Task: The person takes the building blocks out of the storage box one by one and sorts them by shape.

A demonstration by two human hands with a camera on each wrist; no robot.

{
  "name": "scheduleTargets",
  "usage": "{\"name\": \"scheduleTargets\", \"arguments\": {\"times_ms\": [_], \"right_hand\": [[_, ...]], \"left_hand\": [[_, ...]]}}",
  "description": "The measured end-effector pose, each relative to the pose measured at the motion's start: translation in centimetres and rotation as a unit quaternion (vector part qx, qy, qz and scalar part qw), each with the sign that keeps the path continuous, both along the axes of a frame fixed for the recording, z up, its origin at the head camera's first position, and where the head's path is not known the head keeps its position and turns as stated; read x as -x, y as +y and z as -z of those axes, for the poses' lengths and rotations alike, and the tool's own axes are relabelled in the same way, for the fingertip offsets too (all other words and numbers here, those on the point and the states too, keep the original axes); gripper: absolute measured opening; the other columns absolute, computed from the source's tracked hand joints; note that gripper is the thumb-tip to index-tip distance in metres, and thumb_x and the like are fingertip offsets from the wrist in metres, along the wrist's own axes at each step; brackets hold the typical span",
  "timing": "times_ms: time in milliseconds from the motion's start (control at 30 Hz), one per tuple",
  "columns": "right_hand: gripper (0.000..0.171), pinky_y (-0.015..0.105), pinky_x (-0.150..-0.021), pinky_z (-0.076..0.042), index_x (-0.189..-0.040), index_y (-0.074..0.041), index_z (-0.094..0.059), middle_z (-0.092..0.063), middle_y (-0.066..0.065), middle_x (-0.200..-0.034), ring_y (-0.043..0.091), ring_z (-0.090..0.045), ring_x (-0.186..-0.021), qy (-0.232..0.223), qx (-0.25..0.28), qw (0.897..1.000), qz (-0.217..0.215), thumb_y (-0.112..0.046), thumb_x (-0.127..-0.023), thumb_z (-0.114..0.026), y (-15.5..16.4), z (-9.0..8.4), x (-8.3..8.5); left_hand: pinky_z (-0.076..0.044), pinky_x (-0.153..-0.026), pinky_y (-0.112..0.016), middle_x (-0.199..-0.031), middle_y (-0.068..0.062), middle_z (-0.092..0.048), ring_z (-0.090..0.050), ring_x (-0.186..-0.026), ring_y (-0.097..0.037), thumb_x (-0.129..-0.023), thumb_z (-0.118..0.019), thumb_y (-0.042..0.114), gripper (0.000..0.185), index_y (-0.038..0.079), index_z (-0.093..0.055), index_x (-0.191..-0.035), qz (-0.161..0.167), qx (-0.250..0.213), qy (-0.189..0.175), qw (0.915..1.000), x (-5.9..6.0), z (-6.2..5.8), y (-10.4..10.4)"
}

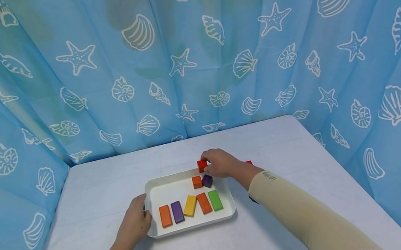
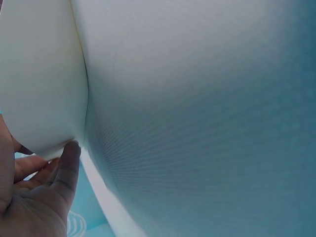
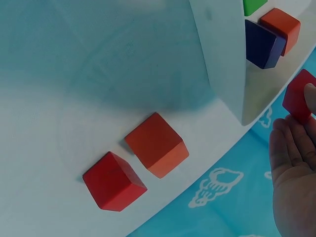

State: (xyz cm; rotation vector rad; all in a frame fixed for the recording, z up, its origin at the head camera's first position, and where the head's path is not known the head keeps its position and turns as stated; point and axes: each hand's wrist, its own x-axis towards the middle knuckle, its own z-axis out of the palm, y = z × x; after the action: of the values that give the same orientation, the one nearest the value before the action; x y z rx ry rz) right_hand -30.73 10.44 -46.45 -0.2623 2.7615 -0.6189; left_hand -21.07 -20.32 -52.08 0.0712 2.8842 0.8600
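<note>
Now, the right hand has a red cube pinched between thumb and fingers, right up at the far rim of the white tray; whether cube and rim touch, I can't tell. Over at the tray's left end, the left hand grips the wall, fingers bent about the edge.

Inside the tray, 2 cubes sit below the held one: an orange cube and a dark purple cube, side by side. Along the near side, 5 flat blocks make a row: orange block, purple block, slanted yellow block, another orange block, green block.

Outside, to the right of the tray, 2 more cubes lie on the white tabletop: a second red cube and a second orange cube, close together. Behind it all hangs a blue curtain of shells and starfish.
</note>
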Motion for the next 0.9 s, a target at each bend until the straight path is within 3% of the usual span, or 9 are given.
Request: {"name": "scheduleTargets", "arguments": {"times_ms": [233,900], "right_hand": [[0.052,0.044,-0.101,-0.06,-0.142,-0.011,-0.064,-0.066,0.012,-0.136,0.026,-0.06,-0.118,0.006,0.006,1.0,0.006,-0.019,-0.094,-0.083,0.5,0.1,0.0],[0.046,0.043,-0.102,-0.059,-0.14,-0.011,-0.064,-0.066,0.009,-0.132,0.027,-0.06,-0.117,0.026,0.009,0.999,0.03,-0.016,-0.097,-0.08,2.6,0.6,0.1]], "left_hand": [[-0.038,-0.118,-0.062,-0.159,-0.029,-0.042,-0.043,-0.146,-0.048,-0.103,-0.058,0.002,0.058,-0.01,-0.039,-0.157,-0.002,0.008,0.005,1.0,-0.1,0.2,0.0],[-0.037,-0.119,-0.062,-0.161,-0.027,-0.041,-0.042,-0.148,-0.047,-0.103,-0.058,0.002,0.06,-0.008,-0.038,-0.159,-0.013,0.008,-0.002,0.9999,0.3,0.6,0.1]]}}
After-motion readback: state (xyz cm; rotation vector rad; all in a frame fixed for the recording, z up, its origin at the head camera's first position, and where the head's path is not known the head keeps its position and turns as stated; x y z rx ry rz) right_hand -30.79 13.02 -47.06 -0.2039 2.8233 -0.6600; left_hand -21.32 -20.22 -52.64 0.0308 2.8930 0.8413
